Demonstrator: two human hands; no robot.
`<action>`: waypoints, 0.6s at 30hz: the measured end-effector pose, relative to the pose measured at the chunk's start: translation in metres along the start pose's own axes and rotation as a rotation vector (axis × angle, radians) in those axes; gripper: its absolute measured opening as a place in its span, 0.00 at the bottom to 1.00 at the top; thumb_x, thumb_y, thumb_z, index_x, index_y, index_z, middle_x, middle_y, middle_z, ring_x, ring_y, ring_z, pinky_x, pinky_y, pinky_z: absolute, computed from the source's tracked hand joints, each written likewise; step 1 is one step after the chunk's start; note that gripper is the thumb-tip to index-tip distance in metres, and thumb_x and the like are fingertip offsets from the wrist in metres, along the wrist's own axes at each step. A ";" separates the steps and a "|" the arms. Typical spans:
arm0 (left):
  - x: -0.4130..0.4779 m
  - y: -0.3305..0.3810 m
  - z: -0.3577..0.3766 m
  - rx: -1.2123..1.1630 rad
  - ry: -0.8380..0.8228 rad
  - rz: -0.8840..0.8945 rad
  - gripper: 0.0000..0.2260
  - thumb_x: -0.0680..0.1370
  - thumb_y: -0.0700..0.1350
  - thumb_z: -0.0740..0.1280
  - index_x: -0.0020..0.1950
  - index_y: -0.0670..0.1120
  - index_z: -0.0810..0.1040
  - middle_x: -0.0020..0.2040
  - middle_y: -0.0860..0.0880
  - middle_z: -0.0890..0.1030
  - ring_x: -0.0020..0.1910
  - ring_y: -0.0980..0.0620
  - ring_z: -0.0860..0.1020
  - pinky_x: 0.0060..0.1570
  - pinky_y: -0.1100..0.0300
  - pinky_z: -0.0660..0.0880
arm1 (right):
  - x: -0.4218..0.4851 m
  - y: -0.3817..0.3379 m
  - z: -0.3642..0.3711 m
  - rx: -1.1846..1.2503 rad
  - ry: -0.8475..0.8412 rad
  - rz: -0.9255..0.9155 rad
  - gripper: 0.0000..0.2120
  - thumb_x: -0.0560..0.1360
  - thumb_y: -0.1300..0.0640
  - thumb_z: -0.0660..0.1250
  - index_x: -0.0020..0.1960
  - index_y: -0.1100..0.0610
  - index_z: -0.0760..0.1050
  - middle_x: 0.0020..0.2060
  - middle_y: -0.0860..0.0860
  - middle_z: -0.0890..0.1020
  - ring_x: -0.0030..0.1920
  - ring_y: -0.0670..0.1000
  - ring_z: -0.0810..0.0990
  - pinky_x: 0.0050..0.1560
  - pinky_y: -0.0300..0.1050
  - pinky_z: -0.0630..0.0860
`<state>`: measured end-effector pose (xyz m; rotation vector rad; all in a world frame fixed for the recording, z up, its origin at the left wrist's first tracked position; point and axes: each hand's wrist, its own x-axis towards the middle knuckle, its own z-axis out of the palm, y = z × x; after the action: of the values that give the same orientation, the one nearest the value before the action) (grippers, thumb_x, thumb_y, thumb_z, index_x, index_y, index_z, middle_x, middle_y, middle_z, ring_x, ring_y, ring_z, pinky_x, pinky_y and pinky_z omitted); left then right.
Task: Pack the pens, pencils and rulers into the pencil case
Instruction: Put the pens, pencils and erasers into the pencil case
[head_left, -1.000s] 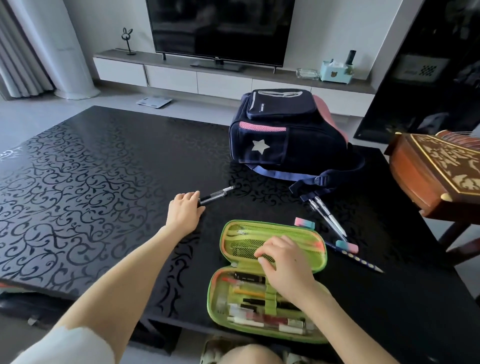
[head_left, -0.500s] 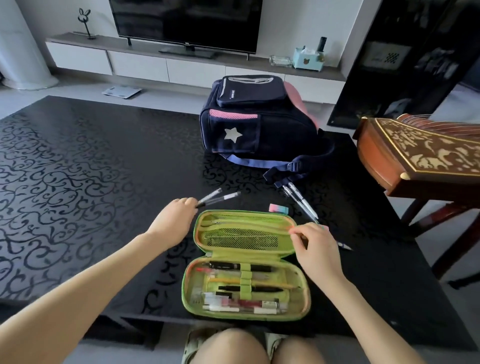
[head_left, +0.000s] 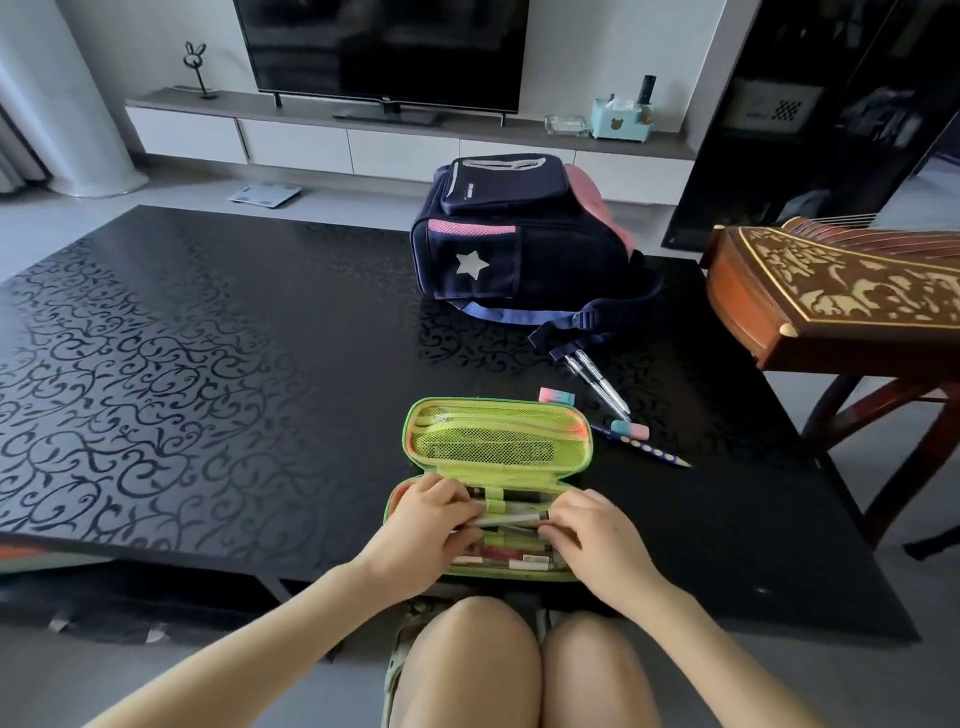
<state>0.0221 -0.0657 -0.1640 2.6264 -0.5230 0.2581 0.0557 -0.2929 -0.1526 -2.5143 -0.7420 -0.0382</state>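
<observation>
At the bench's near edge, over the open green pencil case (head_left: 496, 434), our left hand (head_left: 423, 525) and right hand (head_left: 597, 538) each grip an end of one clear pen (head_left: 511, 517) held across its lower half.

Both your arms reach forward and come close together in front of you. Your left hand (head_left: 434, 525) lies palm down with its fingers curled, pinching one end of a pen (head_left: 511, 517). Your right hand (head_left: 587, 535) is palm down too, fingers bent, pinching the other end. Your hands are near each other but do not touch. Your bare knees show below.
</observation>
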 end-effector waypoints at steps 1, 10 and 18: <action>0.000 -0.001 -0.003 -0.022 -0.030 -0.012 0.17 0.75 0.56 0.56 0.54 0.52 0.81 0.45 0.52 0.77 0.47 0.54 0.71 0.53 0.63 0.65 | 0.000 0.000 0.001 0.007 0.002 0.004 0.04 0.73 0.57 0.69 0.44 0.56 0.82 0.40 0.47 0.80 0.42 0.45 0.71 0.41 0.36 0.66; 0.022 -0.017 -0.018 -0.002 -0.181 -0.141 0.25 0.75 0.60 0.51 0.62 0.49 0.76 0.51 0.47 0.75 0.51 0.47 0.70 0.56 0.53 0.71 | 0.009 0.011 -0.011 0.004 0.097 0.082 0.07 0.75 0.60 0.66 0.49 0.54 0.82 0.44 0.46 0.82 0.45 0.48 0.74 0.44 0.37 0.69; 0.029 -0.013 -0.006 0.207 -0.168 0.006 0.17 0.76 0.55 0.52 0.57 0.59 0.78 0.47 0.49 0.77 0.44 0.46 0.75 0.42 0.52 0.75 | 0.024 0.039 -0.028 -0.053 0.125 0.147 0.06 0.75 0.59 0.66 0.48 0.54 0.82 0.43 0.46 0.81 0.47 0.48 0.75 0.46 0.40 0.71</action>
<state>0.0537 -0.0613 -0.1567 2.8655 -0.5874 0.0983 0.0997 -0.3225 -0.1421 -2.5830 -0.5117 -0.1637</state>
